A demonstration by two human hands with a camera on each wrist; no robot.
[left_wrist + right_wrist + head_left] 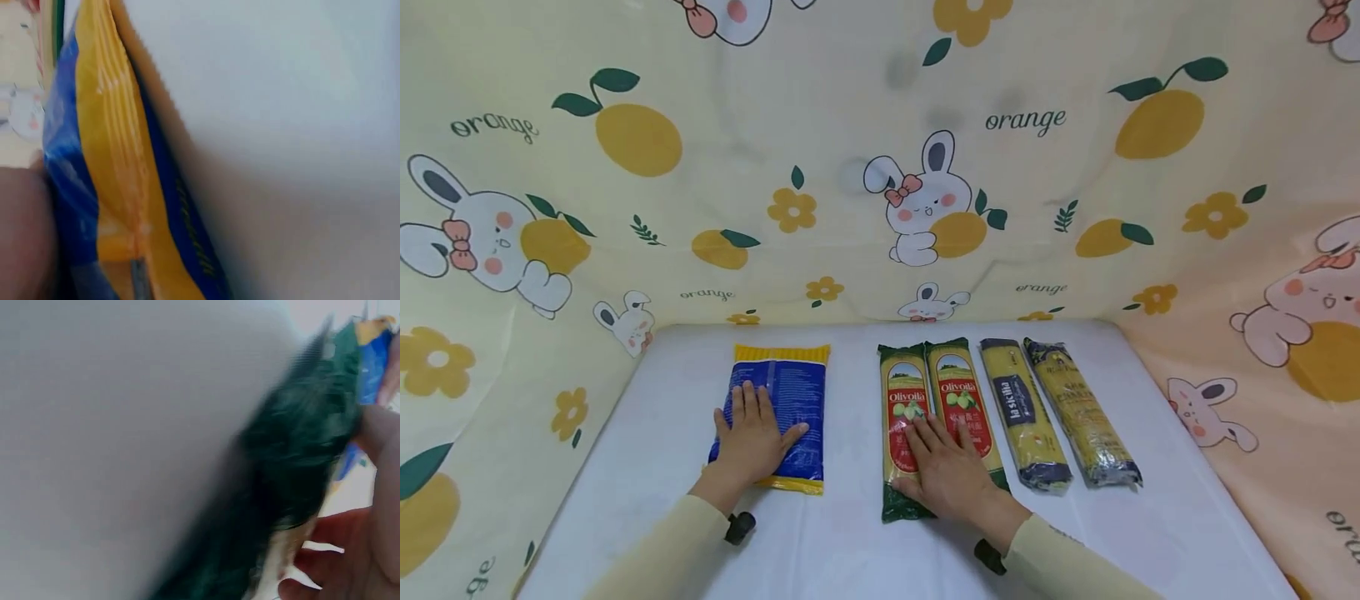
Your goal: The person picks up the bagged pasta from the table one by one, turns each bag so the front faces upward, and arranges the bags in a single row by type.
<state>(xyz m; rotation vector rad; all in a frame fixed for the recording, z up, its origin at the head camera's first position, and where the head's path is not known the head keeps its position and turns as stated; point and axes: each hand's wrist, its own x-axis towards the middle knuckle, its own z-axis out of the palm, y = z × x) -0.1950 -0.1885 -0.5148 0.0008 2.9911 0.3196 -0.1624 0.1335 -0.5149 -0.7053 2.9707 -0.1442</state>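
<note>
My left hand (750,442) rests with spread fingers on a blue and yellow plastic packet (801,408). Its yellow crimped end (115,125) fills much of the left wrist view. Across two green and red packs of Olivoila spaghetti lies my right hand (951,475), fingers extended. It touches the left spaghetti pack (901,375) and the right spaghetti pack (958,387), covering their lower middle. In the right wrist view a dark green pack end (300,437) shows beside the thumb.
To the right lie a La Sicilia spaghetti pack (1018,408) and another yellow pasta pack (1082,417), side by side and slightly slanted. All sit on a white table (647,467). A patterned cloth (835,108) with rabbits and oranges hangs around the back and sides.
</note>
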